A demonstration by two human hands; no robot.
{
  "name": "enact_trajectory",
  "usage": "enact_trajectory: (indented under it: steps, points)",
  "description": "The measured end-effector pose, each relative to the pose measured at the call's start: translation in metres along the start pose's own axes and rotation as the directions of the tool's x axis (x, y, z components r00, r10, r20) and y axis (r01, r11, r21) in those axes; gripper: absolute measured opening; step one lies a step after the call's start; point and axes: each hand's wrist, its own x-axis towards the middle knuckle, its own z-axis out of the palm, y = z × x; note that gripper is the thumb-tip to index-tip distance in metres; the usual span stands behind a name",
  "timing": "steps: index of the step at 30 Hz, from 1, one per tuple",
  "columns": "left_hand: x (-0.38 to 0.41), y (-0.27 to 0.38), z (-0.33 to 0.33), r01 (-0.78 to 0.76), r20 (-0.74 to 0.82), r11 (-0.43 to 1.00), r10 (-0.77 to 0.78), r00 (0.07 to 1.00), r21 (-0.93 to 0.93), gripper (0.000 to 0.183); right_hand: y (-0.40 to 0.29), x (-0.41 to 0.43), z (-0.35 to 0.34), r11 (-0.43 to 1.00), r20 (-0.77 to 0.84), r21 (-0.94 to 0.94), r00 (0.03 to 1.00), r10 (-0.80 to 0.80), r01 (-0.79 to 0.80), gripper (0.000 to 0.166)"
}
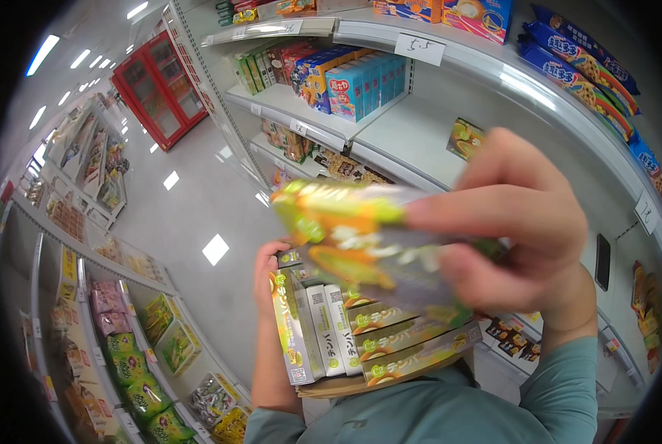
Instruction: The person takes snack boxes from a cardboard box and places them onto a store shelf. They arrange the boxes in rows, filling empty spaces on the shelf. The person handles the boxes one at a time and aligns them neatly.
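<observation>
My right hand point(525, 222) pinches a green, orange and grey snack box point(353, 238) between thumb and fingers. The box is blurred and lifted above an open cardboard carton point(336, 390). My left hand point(265, 272) grips the far left side of that carton, which is held against my body; some of its fingers are hidden. Inside stand several snack boxes point(386, 338) of like colours, some with white narrow sides point(334, 327) facing up. A similar box point(465, 139) rests on the shelf point(408, 133) just beyond my right hand.
Blue boxes point(345, 91) stand on the shelf to the left. Bagged cookies point(580, 72) lie on the upper shelf, whose edge curves around my right arm. A dark phone-like object point(603, 261) lies right. Snack shelves point(131, 333) border the aisle floor point(192, 205); a red cabinet point(162, 89) stands farther off.
</observation>
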Motion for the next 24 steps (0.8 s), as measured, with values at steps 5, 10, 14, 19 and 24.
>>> enact_trajectory:
  steps: [5,10,14,19,24]
  points:
    - [0.001,0.006,0.011,-0.014,0.022,1.0,0.014,1.0,0.017,0.037,-0.015,0.026,0.043,0.998,0.144,-0.033,0.988,0.053,-0.049,0.019]
    - [-0.011,0.015,0.019,0.012,-0.038,1.0,-0.012,0.999,-0.008,0.037,-0.013,0.025,0.087,0.992,0.285,-0.091,0.957,-0.06,0.089,0.021]
    - [-0.014,0.03,0.052,0.04,-0.095,0.997,-0.047,0.994,-0.071,0.037,-0.03,0.009,0.11,0.957,0.368,-0.244,0.928,-0.06,0.159,0.027]
    - [-0.011,0.038,0.056,0.028,-0.024,0.994,-0.031,0.999,-0.109,0.038,-0.054,-0.016,0.126,0.933,0.383,-0.312,0.923,-0.049,0.179,0.03]
    - [-0.003,0.019,0.036,-0.025,0.065,0.996,0.031,0.997,-0.087,0.04,-0.065,-0.036,0.131,0.962,0.41,-0.206,0.908,-0.083,0.181,0.025]
